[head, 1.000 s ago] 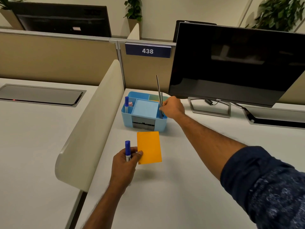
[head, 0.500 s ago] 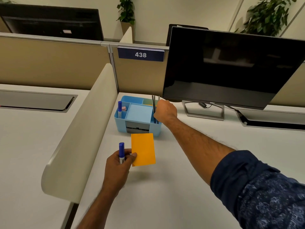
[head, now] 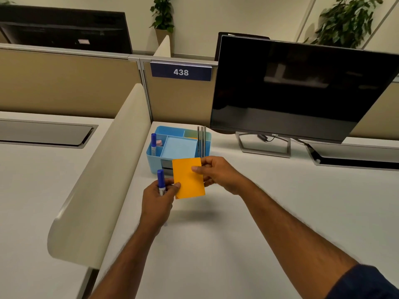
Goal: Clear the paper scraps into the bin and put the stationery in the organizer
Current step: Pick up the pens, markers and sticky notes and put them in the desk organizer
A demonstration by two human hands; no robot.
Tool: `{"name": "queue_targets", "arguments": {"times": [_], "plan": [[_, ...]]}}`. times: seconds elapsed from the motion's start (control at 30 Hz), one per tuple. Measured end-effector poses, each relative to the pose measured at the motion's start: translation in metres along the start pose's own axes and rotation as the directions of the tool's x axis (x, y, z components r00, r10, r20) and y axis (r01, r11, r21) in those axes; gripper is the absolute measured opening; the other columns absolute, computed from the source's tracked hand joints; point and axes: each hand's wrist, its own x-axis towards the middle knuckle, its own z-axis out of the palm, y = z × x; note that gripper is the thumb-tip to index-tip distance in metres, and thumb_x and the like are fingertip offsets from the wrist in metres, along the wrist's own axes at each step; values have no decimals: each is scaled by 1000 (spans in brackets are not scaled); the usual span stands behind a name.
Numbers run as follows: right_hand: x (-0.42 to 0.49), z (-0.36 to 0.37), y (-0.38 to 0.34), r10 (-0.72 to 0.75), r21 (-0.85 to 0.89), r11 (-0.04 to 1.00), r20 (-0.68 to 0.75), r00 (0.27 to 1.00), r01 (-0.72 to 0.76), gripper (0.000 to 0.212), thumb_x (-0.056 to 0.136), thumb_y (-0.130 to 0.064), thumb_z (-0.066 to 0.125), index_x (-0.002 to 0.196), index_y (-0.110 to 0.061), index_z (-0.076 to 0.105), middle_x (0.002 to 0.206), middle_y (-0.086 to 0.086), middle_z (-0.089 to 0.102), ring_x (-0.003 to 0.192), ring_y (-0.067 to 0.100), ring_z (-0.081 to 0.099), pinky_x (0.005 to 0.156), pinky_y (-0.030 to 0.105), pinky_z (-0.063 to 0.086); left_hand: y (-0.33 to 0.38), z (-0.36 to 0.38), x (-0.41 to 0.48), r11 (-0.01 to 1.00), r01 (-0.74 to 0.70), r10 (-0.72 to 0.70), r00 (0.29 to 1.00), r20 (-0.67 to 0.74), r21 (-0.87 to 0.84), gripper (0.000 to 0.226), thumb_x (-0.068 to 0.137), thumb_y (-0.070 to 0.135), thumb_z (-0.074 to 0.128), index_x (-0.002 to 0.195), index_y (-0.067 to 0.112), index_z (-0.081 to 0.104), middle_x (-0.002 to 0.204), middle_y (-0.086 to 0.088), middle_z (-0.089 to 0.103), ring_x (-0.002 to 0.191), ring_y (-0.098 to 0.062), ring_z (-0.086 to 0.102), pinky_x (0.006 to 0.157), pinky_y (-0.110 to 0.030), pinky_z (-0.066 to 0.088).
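Note:
My left hand [head: 158, 200] holds a blue-capped marker [head: 160, 181] upright and pinches the lower left corner of an orange sticky-note pad [head: 188, 180]. My right hand [head: 218, 174] grips the pad's right edge between thumb and fingers. Both hands hover just in front of the light blue organizer [head: 151, 157]. Inside it stand another blue marker [head: 153, 143] at the left, a pink item [head: 160, 143], and thin metal rulers [head: 201, 140] at the right. No paper scraps or bin are in sight.
A black monitor [head: 298, 87] on a stand [head: 264, 145] sits right of the organizer. A cream divider [head: 101, 173] runs along the desk's left edge, with a partition labelled 438 [head: 181, 72] behind. White desk surface [head: 216, 244] stretches toward me.
My right hand left the rulers standing in the organizer, drew back toward me and took hold of the orange pad. My left hand raised the pad and marker closer to the organizer.

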Motion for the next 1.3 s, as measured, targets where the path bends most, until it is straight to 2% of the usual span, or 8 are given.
{"name": "queue_targets", "arguments": {"times": [0.1, 0.2, 0.33, 0.43, 0.53, 0.7, 1.1, 1.3], "plan": [[2, -6, 1, -66, -15, 998, -25, 997, 66, 46, 89, -26, 65, 131, -16, 50, 120, -3, 56, 103, 19, 59, 65, 19, 55, 2, 5, 2, 1000, -13, 13, 1000, 4, 18, 21, 89, 27, 66, 107, 16, 64, 93, -8, 64, 75, -21, 55, 60, -29, 47], [14, -23, -14, -176, 9, 984, -177, 968, 180, 38, 91, -19, 63, 127, -12, 53, 119, 5, 60, 109, 25, 60, 70, 24, 56, 2, 7, 2, 1000, -28, 28, 999, -17, 1, 19, 93, 31, 60, 107, 18, 64, 91, -3, 69, 69, -16, 55, 58, -26, 47], [42, -49, -40, -381, -257, 922, -461, 802, 290, 20, 95, -17, 57, 113, -8, 59, 110, 11, 63, 98, 21, 59, 83, 37, 52, 1, 5, 2, 1000, 13, -15, 998, -54, -27, 29, 97, 41, 47, 106, 17, 60, 90, -4, 68, 60, -13, 52, 50, -23, 44], [66, -61, -57, -515, -411, 849, -505, 693, 332, 10, 96, -18, 53, 96, -9, 57, 89, 5, 58, 77, 11, 53, 69, 27, 46, 1, 4, 3, 995, 55, -58, 997, -44, -80, 38, 100, 45, 34, 114, 14, 53, 94, -10, 67, 56, -14, 49, 45, -22, 40], [91, -65, -66, -576, -505, 802, -510, 639, 320, 13, 98, -23, 50, 96, -11, 54, 92, 3, 57, 82, 12, 53, 70, 26, 47, -3, 2, 7, 990, 93, -98, 994, -49, -105, 46, 102, 45, 27, 117, 6, 48, 87, -11, 63, 54, -14, 46, 42, -19, 38], [120, -63, -59, -557, -585, 772, -431, 710, 250, 14, 98, -26, 51, 102, -13, 55, 106, 7, 61, 92, 16, 55, 78, 30, 49, -10, -3, 15, 990, 126, -129, 991, -43, -67, 61, 102, 44, 24, 118, -6, 53, 73, -3, 57, 55, -12, 46, 39, -14, 39], [136, -49, -29, -418, -436, 870, -408, 812, 230, 18, 98, -22, 51, 108, -10, 59, 101, 7, 64, 88, 12, 58, 74, 24, 48, -16, -4, 22, 990, 126, -128, 991, -38, -58, 59, 103, 42, 26, 121, -8, 52, 75, -5, 58, 56, -14, 48, 43, -17, 42], [120, -57, -31, -424, -400, 882, -441, 791, 249, 26, 97, -25, 51, 117, -11, 61, 113, 6, 66, 100, 12, 58, 79, 20, 44, -11, -3, 25, 996, 59, -63, 997, -48, -68, 32, 103, 24, 37, 125, 4, 49, 85, -6, 64, 61, -16, 52, 48, -22, 46]]}}
